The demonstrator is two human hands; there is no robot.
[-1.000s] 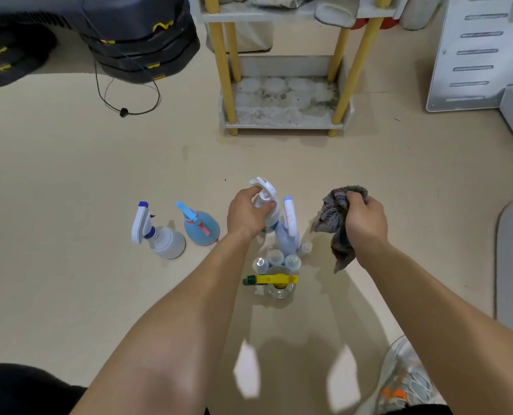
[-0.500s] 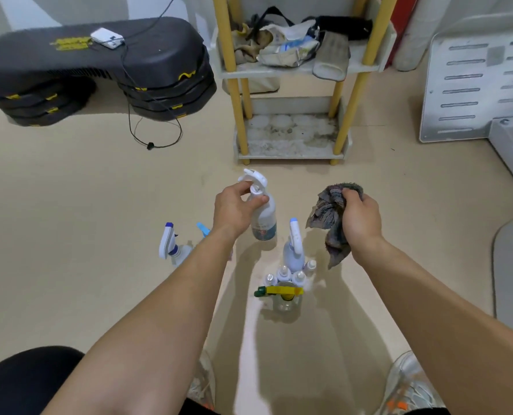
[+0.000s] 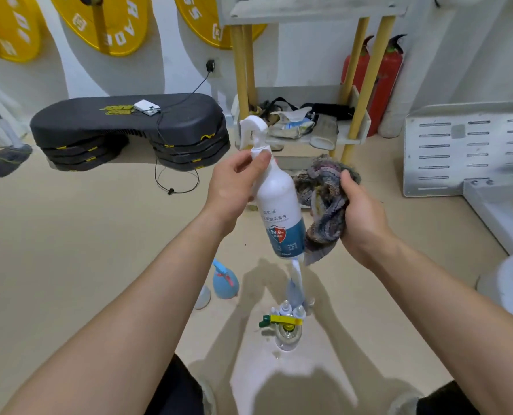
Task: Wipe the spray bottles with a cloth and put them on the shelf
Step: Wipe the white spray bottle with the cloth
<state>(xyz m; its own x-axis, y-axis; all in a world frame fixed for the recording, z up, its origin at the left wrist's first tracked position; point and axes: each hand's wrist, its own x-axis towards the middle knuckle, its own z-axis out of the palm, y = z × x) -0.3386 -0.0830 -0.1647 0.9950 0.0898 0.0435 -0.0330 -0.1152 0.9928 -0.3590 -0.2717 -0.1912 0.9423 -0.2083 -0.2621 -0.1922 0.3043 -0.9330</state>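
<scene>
Left hand (image 3: 234, 184): grips the white spray bottle (image 3: 279, 205) by its neck, just under the trigger head, with the thumb across the front and the fingers curled behind.
Right hand (image 3: 364, 212): clenched round a bunched grey striped cloth (image 3: 324, 202), thumb on top of the wad.
Hands: apart, with the bottle between them.
White spray bottle: held in the air above the floor, nearly upright with its top leaning a little to the left. The trigger head points left. The lower part carries a blue label with a red shield reading 99.9.
Cloth: pressed against the bottle's right side, with a loose end hanging down beside the bottle's base.
Below the hands: more bottles stand on the beige floor (image 3: 69, 235). They are a round blue spray bottle (image 3: 225, 280), a pale bottle with a white trigger (image 3: 295, 283), a cluster of small capped bottles (image 3: 285, 308) and a clear bottle with a yellow and green trigger (image 3: 282, 320). One more translucent bottle (image 3: 202, 296) is half hidden by the left forearm.
Shelf (image 3: 360, 136): behind the hands, with yellow posts and pale tiers. The middle tier holds a clutter of bags and straps. The held bottle is in front of it, not on it.
Left of the shelf: a stack of black step platforms (image 3: 129, 124) with a small white device (image 3: 146, 107) on top and a black cable (image 3: 174, 175) trailing to the floor.
Wall: yellow weight plates (image 3: 105, 22).
Behind the shelf: two red fire extinguishers (image 3: 386, 73).
Right: a pale slotted metal panel (image 3: 464, 148).
Far left: a grey mop head (image 3: 6, 158) on the floor.
</scene>
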